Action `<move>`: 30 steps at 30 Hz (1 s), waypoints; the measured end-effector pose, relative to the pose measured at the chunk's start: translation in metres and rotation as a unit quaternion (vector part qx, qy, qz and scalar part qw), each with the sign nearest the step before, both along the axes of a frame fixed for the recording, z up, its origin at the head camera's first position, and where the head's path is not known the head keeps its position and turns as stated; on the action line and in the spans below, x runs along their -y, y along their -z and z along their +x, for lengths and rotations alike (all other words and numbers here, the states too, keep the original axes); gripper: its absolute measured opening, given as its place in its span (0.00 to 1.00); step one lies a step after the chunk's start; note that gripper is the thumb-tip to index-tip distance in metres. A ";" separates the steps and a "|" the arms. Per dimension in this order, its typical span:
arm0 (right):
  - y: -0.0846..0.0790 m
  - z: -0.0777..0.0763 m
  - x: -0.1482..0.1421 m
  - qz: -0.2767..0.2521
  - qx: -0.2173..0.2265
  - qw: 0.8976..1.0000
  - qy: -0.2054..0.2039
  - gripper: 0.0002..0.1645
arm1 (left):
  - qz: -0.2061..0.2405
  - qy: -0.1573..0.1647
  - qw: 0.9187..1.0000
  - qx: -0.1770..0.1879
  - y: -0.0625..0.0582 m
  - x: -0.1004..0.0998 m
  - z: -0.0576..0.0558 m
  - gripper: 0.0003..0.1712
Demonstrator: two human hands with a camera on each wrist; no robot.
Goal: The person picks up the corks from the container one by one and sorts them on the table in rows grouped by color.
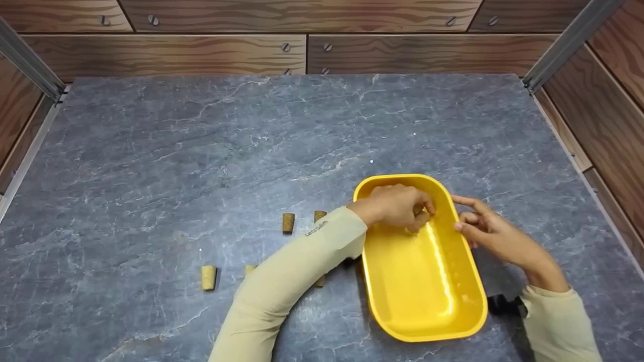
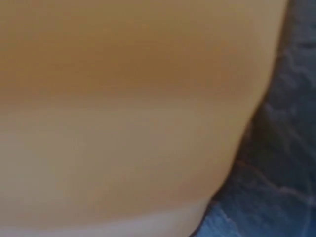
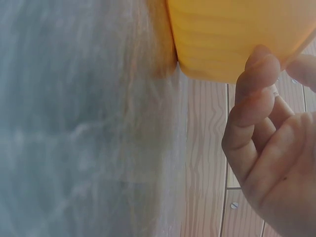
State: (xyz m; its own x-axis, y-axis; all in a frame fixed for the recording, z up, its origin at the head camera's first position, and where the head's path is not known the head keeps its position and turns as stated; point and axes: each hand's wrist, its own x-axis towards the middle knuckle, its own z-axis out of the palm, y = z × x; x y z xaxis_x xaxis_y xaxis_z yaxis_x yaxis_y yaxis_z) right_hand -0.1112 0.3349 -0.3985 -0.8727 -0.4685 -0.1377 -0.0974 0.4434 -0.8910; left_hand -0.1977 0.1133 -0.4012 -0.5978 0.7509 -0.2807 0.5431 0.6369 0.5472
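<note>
A yellow tub (image 1: 422, 334), deep with rounded corners, stands on the table at right of centre. Inside its far half is my left hand (image 1: 397, 206), reaching over the left rim with fingers curled. A small cork-coloured piece (image 1: 421, 219) shows between its thumb and fingertips, mostly hidden by them. My right hand (image 1: 495, 234) holds the tub's right side, thumb at the rim and fingers against the outer wall. In the right wrist view, curled fingers (image 3: 252, 103) touch the yellow wall (image 3: 222, 44) from outside. The left wrist view is filled by a blurred yellowish surface (image 2: 123, 138).
Several tapered corks lie left of the tub, among them a dark one (image 1: 288, 223) and a pale one (image 1: 209, 278). My left sleeve (image 1: 297, 271) partly covers others. Wood-patterned panels (image 1: 201, 55) border the grey marbled table (image 1: 176, 141) at the back and sides.
</note>
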 end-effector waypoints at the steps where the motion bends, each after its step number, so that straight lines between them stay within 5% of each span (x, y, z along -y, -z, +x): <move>1: 0.000 0.000 0.000 -0.001 0.001 1.000 0.000 0.31 | -0.001 -0.003 1.000 -0.002 0.001 0.000 0.000 0.14; 10: 0.002 0.000 0.000 -0.025 0.004 0.999 -0.019 0.30 | 0.001 -0.012 1.000 0.002 0.000 0.004 0.002 0.10; 17: 0.004 -0.001 0.000 -0.034 0.017 0.999 -0.030 0.30 | 0.014 -0.003 1.000 0.001 -0.015 0.011 0.001 0.16; 25: 0.001 -0.002 -0.003 -0.036 0.017 0.999 -0.033 0.30 | 0.095 -0.043 0.994 0.007 -0.042 0.041 -0.003 0.23; 30: 0.001 -0.002 -0.002 -0.022 0.002 1.000 -0.018 0.29 | 0.206 -0.074 0.974 0.065 -0.045 0.069 -0.003 0.24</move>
